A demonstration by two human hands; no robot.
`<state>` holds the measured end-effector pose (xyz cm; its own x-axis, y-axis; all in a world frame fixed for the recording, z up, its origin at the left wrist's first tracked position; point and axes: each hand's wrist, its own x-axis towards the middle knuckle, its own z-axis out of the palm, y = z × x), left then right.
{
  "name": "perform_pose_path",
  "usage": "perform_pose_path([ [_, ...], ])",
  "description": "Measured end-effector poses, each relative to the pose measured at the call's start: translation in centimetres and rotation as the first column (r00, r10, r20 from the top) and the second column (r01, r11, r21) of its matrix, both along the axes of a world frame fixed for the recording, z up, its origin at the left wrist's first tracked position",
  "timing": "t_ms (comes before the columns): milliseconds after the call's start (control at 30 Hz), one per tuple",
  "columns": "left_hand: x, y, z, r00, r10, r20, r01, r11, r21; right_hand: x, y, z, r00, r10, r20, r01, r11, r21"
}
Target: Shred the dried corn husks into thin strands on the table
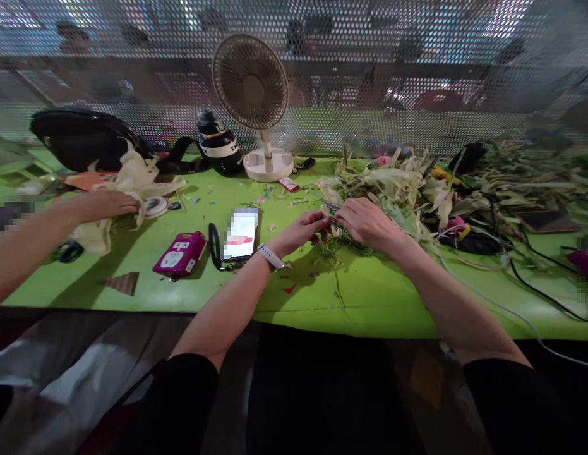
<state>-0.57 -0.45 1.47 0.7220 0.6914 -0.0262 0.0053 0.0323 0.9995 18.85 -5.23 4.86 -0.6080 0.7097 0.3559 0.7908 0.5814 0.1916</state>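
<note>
My left hand (310, 229), with a white band at the wrist, is closed in a pinch in front of the husk pile. Against its fingertips is my right hand (364, 221), its fingers also drawn together. What sits between the two is small and mostly hidden by the fingers. A thin dark, metallic-looking tip (331, 205) shows just above the right fingers; its kind is unclear. Thin green shreds (336, 260) lie on the table right below both hands. Pale green corn husks (398, 186) are heaped just behind and to the right.
A phone (241, 232) and a purple case (180, 254) lie left of my hands. Behind stand a fan (251, 82) and a black bottle (218, 142). Another person's hand (107, 205) handles husks (137, 174) at left. Cables (492, 297) cross the right side.
</note>
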Motion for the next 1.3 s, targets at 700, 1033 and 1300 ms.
perform_pose_path([
  [700,0.1,-0.5,0.2,0.962,0.216,0.169,-0.270,0.857,0.440,0.3,0.1,0.2,0.998,-0.034,-0.050,0.033,0.999,-0.024],
  [1033,0.6,-1.0,-0.5,0.973,0.195,0.127,-0.233,0.817,0.528,0.0,-0.3,0.4,0.999,-0.034,-0.041,0.032,0.998,-0.047],
  [1300,0.5,-0.7,-0.7,0.976,0.178,0.124,-0.215,0.860,0.463,0.0,-0.1,0.1,0.999,-0.036,-0.014,0.036,0.998,-0.045],
])
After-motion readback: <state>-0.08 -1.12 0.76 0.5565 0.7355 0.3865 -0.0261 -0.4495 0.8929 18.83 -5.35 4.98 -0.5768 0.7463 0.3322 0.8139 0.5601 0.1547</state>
